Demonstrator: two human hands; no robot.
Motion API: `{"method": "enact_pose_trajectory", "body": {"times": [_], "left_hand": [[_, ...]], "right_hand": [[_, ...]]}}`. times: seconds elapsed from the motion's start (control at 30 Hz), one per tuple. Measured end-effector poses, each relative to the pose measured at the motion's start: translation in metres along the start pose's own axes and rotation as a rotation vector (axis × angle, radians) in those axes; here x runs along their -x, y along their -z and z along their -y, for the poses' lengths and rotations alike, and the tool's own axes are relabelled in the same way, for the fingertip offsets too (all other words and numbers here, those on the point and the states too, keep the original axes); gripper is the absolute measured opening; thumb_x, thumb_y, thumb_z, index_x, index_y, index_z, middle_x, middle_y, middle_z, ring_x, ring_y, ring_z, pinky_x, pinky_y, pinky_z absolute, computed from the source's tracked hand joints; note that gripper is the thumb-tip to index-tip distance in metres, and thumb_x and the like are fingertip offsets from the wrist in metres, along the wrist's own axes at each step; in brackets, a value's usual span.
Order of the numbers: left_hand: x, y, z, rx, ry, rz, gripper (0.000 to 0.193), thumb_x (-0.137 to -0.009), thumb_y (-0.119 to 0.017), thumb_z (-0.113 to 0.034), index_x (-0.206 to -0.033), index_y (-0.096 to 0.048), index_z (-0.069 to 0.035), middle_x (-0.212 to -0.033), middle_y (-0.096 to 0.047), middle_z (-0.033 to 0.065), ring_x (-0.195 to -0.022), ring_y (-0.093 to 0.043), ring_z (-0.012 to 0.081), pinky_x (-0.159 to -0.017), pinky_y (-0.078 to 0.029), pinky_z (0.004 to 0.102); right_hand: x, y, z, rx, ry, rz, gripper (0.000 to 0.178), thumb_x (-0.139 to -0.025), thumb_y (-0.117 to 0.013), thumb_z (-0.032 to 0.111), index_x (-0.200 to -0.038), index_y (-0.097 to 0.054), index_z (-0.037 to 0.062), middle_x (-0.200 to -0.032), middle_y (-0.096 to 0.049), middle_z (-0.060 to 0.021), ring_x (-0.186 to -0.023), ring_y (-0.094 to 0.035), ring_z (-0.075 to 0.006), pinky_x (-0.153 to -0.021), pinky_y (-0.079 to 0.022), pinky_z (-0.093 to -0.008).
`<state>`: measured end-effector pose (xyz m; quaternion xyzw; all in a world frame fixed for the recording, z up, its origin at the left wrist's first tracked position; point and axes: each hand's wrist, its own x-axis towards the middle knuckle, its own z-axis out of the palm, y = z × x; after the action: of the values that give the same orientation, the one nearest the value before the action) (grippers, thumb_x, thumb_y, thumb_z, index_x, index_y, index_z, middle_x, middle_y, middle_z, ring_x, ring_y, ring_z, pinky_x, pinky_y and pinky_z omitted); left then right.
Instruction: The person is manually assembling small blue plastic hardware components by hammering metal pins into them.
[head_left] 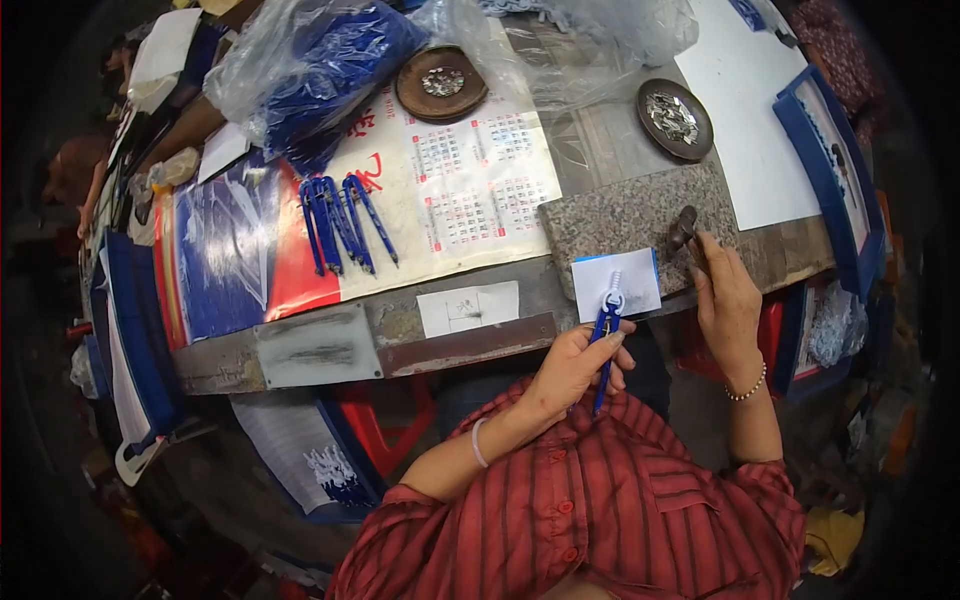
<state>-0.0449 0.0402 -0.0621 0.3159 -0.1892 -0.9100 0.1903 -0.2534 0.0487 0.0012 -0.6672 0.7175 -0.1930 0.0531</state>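
Observation:
My left hand (580, 368) pinches a blue drawing compass (601, 385) by its upper legs. The white ribbed head of the compass rests on a small white card (644, 290) with a blue edge. That card lies at the front edge of a speckled granite slab (615, 218). Closed around the handle of a small hammer is my right hand (728, 305). The dark hammer head (682, 228) is over the right part of the slab, apart from the compass. My fingers hide most of the hammer's handle.
Several blue compass pieces (345, 225) lie on a printed calendar sheet (480, 245). Two round brown dishes, one at the back (410, 85) and one at right (650, 100), hold small metal parts. Plastic bags (340, 60) and blue boxes (860, 250) surround the work area.

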Motion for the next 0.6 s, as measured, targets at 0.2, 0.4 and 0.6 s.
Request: {"method": "enact_pose_trajectory", "body": {"times": [0.2,0.4,0.6], "left_hand": [[0.027,0.001,-0.016,0.038,-0.002,0.089,0.032,-0.095,-0.05,-0.021,-0.119,-0.05,0.0,-0.088,-0.062,0.0081,-0.071,-0.062,0.0117,-0.065,-0.052,0.0243],[0.049,-0.006,-0.026,-0.106,-0.356,-0.021,0.029,-0.096,-0.049,-0.02,-0.116,-0.052,0.0,-0.115,-0.055,0.01,-0.105,-0.053,0.0144,-0.09,-0.045,0.0299],[0.078,0.006,-0.031,-0.273,-0.523,-0.011,0.03,-0.094,-0.05,-0.012,-0.122,-0.05,0.001,-0.116,-0.053,0.0065,-0.107,-0.05,0.0122,-0.088,-0.041,0.024]], "right_hand": [[0.01,0.006,0.023,-0.109,0.078,-0.07,0.026,-0.08,-0.056,-0.003,-0.106,-0.055,-0.0021,-0.095,-0.055,-0.0176,-0.086,-0.056,-0.0336,-0.074,-0.045,-0.0378],[0.044,0.001,0.081,-0.926,-0.139,0.698,0.02,-0.084,-0.064,0.011,-0.099,-0.058,-0.0008,-0.08,-0.061,-0.0065,-0.064,-0.057,-0.0105,-0.056,-0.046,-0.024],[0.043,-0.009,0.117,-1.295,-0.479,0.819,0.021,-0.089,-0.059,0.014,-0.107,-0.054,0.0017,-0.082,-0.061,-0.0008,-0.065,-0.053,-0.0035,-0.055,-0.043,-0.0183]]}}
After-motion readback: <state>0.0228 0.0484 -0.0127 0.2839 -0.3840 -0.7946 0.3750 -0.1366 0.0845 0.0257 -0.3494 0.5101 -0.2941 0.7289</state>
